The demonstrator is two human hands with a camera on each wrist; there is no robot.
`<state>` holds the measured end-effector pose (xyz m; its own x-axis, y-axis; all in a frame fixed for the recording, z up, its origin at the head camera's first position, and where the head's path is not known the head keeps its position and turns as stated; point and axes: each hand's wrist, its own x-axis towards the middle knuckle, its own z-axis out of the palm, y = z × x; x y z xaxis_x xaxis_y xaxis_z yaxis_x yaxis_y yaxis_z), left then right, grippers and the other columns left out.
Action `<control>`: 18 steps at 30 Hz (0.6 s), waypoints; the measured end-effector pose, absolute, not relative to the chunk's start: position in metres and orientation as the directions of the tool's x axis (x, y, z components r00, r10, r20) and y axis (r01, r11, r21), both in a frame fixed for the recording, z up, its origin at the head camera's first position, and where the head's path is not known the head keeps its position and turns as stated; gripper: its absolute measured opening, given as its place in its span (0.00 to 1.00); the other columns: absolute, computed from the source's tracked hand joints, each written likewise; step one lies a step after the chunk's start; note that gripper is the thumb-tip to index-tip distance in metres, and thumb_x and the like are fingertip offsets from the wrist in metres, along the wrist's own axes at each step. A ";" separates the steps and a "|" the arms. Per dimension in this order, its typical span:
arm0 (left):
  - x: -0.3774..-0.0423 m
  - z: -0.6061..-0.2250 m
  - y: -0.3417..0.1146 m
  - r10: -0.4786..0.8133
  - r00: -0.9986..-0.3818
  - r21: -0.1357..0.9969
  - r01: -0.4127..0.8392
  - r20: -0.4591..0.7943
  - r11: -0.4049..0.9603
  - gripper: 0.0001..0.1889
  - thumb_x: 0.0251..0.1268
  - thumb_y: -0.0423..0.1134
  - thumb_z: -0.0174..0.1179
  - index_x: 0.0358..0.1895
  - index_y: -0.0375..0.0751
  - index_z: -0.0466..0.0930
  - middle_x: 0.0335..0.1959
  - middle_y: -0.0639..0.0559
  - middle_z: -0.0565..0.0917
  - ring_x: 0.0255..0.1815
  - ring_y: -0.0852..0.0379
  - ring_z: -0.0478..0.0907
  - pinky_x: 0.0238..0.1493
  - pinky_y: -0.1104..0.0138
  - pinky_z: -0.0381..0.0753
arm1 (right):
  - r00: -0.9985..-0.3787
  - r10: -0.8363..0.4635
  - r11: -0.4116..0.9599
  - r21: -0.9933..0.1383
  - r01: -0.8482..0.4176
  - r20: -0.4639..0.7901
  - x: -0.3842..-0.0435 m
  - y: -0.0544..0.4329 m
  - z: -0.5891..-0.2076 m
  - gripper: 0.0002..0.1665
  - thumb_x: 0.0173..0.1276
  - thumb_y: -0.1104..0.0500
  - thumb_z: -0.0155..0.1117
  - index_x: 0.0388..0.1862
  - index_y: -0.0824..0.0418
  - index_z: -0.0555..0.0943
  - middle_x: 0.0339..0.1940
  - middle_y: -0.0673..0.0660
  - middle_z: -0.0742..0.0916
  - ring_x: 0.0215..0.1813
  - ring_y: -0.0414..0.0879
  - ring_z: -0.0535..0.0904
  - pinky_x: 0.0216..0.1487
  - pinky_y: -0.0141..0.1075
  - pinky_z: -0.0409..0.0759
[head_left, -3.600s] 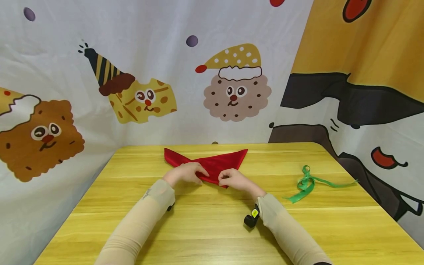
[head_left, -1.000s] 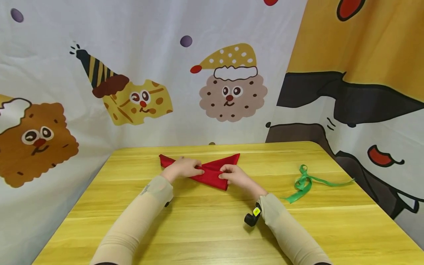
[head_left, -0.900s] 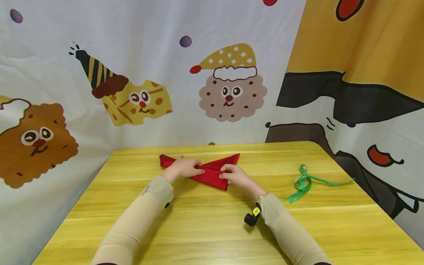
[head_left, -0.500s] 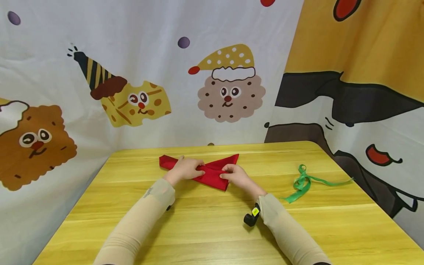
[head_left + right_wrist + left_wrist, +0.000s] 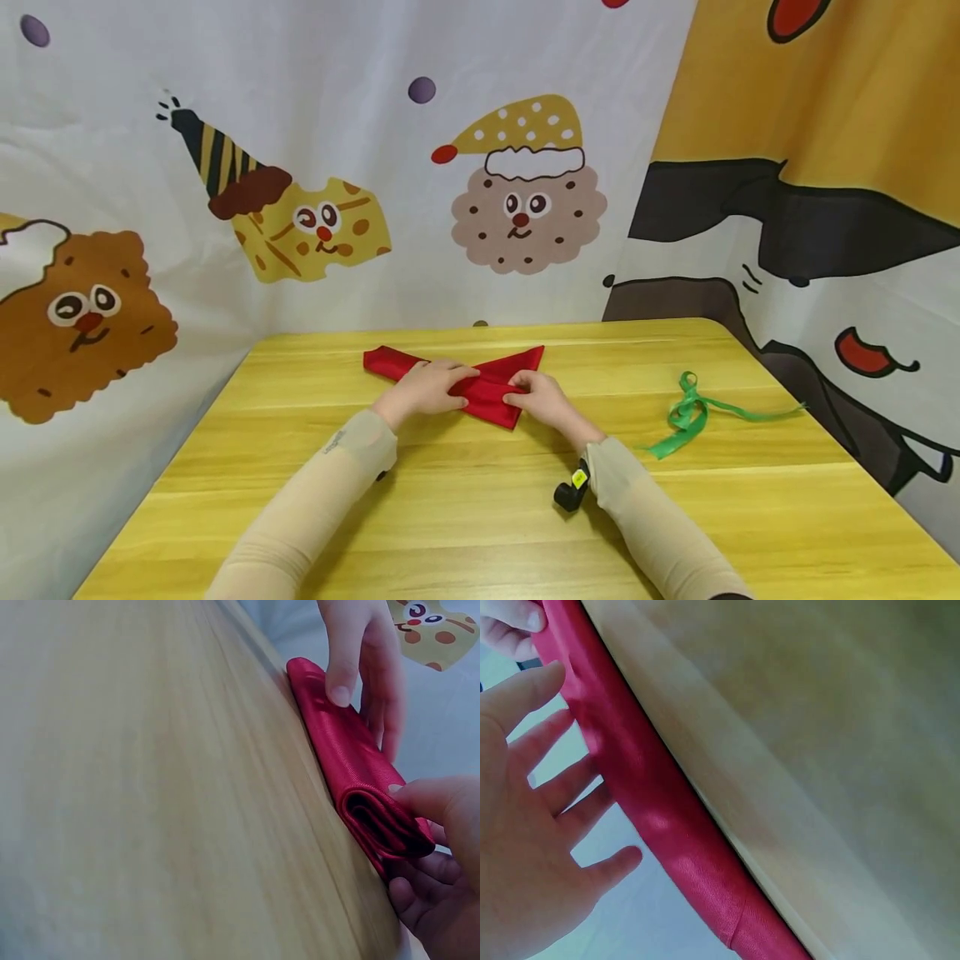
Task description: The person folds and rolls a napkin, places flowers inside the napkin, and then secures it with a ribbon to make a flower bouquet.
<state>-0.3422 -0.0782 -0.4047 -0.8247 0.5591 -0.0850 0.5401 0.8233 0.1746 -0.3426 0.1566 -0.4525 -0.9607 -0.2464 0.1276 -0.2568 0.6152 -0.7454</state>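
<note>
Rolled red satin cloth (image 5: 491, 408) on the wood-grain table (image 5: 465, 517), its long axis running from ten to four o'clock in the head view.
The right hand (image 5: 546, 400) is nearest the four o'clock end, pinching it, thumb above and fingers beneath, so the cloth stretches away from those fingertips toward ten; the left hand (image 5: 435, 387) touches it nearer the middle, fingers spread apart; a green ribbon (image 5: 681, 437) lies well apart, at three o'clock.

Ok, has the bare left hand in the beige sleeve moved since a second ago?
Yes, slightly: in the head view, the left hand has shifted rightward, toward the curled green ribbon lying on the yellow wooden table.
</note>
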 end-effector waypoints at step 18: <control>-0.330 -0.405 -0.077 0.617 -0.751 0.217 0.578 -0.235 0.787 0.30 0.69 0.53 0.57 0.73 0.59 0.64 0.76 0.48 0.55 0.75 0.41 0.51 0.67 0.38 0.51 | -0.934 -0.308 0.653 -0.674 -0.346 0.181 -0.348 0.161 -0.458 0.10 0.60 0.60 0.72 0.38 0.62 0.82 0.34 0.53 0.81 0.35 0.45 0.74 0.40 0.38 0.73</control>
